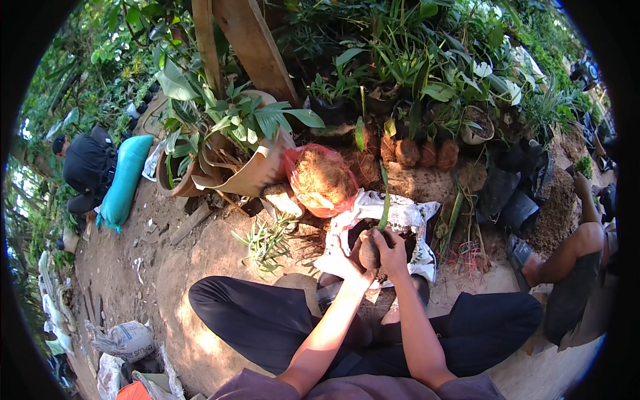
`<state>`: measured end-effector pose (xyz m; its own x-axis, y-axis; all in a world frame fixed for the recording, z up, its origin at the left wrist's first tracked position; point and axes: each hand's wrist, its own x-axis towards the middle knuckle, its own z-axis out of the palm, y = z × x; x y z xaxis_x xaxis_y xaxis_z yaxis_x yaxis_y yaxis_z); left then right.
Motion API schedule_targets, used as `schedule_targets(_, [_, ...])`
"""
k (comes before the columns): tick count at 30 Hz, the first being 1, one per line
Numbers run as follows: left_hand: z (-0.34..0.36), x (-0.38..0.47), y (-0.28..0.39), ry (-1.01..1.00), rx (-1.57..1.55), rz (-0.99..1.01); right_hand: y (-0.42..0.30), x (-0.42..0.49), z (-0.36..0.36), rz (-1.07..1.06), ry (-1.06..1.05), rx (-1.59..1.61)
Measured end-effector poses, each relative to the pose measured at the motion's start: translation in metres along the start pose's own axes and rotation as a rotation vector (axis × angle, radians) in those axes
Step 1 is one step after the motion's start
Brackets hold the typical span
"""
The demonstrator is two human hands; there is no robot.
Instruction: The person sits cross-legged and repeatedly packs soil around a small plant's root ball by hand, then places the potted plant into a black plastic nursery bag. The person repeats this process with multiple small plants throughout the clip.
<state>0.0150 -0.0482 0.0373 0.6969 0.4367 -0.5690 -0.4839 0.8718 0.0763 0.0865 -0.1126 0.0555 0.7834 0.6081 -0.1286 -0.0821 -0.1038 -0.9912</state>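
Note:
Between my two hands is a dark brown root ball (pixel 369 253) with a long narrow green leaf (pixel 385 205) standing up from it. My left hand (pixel 350 260) cups the ball from the left and below. On its right side, my right hand (pixel 391 250) presses near the base of the leaf. Both hands are over an open white woven sack (pixel 424 235) with dark soil inside. Behind the sack lies a red mesh bag (pixel 320 182) filled with brown coconut fibre. Several fibre-wrapped root balls (pixel 407 152) stand in a row farther back.
Loose narrow-leaved plants (pixel 265 242) lie left of the sack. Cut leaves and red strings (pixel 467 260) lie right, near black plastic pots (pixel 515 200). Large potted plants (pixel 250 165) stand behind left. Another person's leg (pixel 570 260) is at right; a person (pixel 90 162) bends beside a teal sack (pixel 125 182).

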Motion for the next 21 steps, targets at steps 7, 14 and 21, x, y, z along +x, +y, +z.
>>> schedule_targets(7, [0.024,-0.024,-0.003,0.208,-0.003,-0.004,0.010,-0.003,0.008,0.118,-0.223,0.212])
schedule_targets(14, [0.051,-0.039,0.000,0.378,0.047,0.047,0.018,-0.003,0.013,0.283,-0.221,0.118])
schedule_targets(21, [0.021,-0.014,0.006,0.137,-0.095,0.093,0.026,0.000,0.007,0.063,-0.095,0.247])
